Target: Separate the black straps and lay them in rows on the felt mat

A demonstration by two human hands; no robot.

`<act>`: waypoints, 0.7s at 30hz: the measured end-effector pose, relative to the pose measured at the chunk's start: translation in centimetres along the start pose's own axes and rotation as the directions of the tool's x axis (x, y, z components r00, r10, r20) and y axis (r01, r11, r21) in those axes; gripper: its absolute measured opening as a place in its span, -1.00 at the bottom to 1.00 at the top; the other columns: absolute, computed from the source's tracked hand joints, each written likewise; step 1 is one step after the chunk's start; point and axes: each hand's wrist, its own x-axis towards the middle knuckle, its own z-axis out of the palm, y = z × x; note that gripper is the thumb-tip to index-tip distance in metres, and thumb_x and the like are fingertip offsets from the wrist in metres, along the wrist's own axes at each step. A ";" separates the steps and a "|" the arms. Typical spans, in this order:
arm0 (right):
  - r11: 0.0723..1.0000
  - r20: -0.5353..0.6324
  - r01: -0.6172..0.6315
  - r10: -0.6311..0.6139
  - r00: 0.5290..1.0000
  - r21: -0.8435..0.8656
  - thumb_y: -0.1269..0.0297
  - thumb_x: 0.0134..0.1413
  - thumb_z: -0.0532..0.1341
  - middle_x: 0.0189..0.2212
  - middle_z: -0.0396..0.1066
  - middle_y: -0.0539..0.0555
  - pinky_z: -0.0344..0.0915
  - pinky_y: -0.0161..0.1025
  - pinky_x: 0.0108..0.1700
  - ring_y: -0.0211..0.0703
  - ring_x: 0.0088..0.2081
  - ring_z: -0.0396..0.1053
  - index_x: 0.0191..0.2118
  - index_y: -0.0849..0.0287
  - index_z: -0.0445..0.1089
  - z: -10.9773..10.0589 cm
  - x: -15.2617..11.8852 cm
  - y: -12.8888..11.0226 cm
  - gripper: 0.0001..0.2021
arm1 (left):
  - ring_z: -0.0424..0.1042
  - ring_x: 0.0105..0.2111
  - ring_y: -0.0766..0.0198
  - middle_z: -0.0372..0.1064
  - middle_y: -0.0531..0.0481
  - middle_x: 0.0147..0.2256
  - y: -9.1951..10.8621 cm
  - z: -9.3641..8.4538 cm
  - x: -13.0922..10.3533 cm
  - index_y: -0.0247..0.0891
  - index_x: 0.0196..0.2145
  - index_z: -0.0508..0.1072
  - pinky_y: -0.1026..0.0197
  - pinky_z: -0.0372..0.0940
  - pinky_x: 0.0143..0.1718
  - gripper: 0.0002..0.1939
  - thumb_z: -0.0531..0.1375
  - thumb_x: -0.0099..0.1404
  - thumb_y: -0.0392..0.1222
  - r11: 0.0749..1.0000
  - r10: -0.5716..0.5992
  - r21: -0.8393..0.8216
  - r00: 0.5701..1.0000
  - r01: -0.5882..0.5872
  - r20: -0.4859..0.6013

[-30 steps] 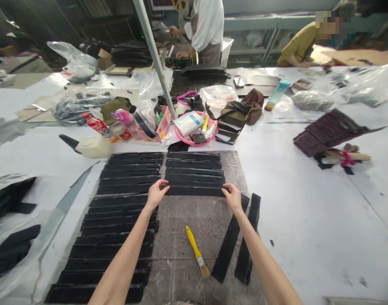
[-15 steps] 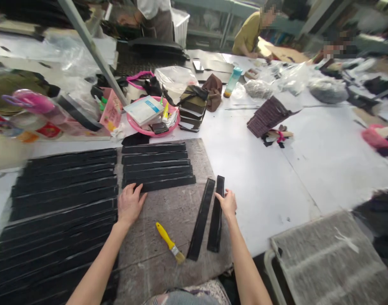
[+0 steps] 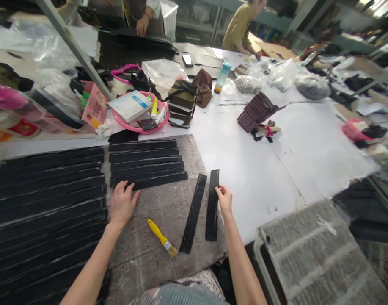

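While the left hand (image 3: pixel 121 204) lies flat and spread on the grey mat (image 3: pixel 168 212), its fingers (image 3: pixel 127 189) just touching the near edge of the lowest strip in the short stack (image 3: pixel 147 163), the right hand (image 3: pixel 224 198) rests at the right edge of the rightmost loose strip (image 3: pixel 212 204), fingers curled lightly against it; whether they pinch it or only touch it I cannot tell. That strip lies lengthwise at the mat's right side, near the border with the white desk (image 3: pixel 263 169), with a second loose strip (image 3: pixel 193 213) just beside it on the left, slightly slanted. A likely slip, as I judge it: the thin strip could slide off the mat's edge or skew against its neighbour if pushed from one side only, and the left palm could nudge the stack out of line. The yellow-handled brush (image 3: pixel 162 238) lies close below both hands and could be knocked by a wrist. Counted: two loose strips, five strips in the short stack, one brush, one pink bowl (image 3: pixel 139 116) of oddments beyond, and a wide spread of long black strips (image 3: pixel 48 199) at the left, too overlapped to count. Other people's hands work at the far end.
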 end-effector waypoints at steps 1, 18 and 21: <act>0.999 0.051 0.004 -0.006 0.999 0.039 -0.05 -0.06 0.19 -0.41 0.49 0.10 0.34 -0.22 -0.32 -0.10 -0.38 0.42 -0.17 0.26 0.37 -0.4 -0.5 -0.9 -0.54 | 0.12 0.18 -0.09 0.21 -0.29 0.09 0.8 -0.2 -0.1 -0.34 -0.02 0.41 -0.12 0.10 0.15 -0.59 0.03 0.33 -0.03 0.997 -0.020 -0.073 1.000 0.019 -0.006; 0.800 0.815 0.541 -0.119 0.567 -0.259 0.19 -0.06 0.31 -0.34 0.47 0.01 0.27 -0.25 -0.21 -0.08 -0.25 0.41 -0.14 0.10 0.47 7.4 -1.5 -7.2 -0.70 | 0.29 -0.65 0.43 0.37 0.07 -0.55 4.8 -2.2 -2.5 -0.37 -0.41 0.43 0.40 0.16 -0.67 -0.57 0.41 -0.09 0.02 0.042 -0.530 -0.838 0.723 0.544 0.443; 0.701 0.790 0.620 -0.133 0.599 -0.352 0.30 -0.08 0.30 -0.34 0.48 -0.02 0.25 -0.26 -0.23 -0.11 -0.27 0.43 -0.14 0.05 0.46 9.0 0.3 -7.2 -0.71 | 0.31 -0.67 0.42 0.38 0.07 -0.55 2.4 -2.4 -1.7 -0.37 -0.38 0.41 0.40 0.15 -0.69 -0.53 0.40 -0.10 0.05 0.071 -0.609 -0.851 0.698 0.521 0.377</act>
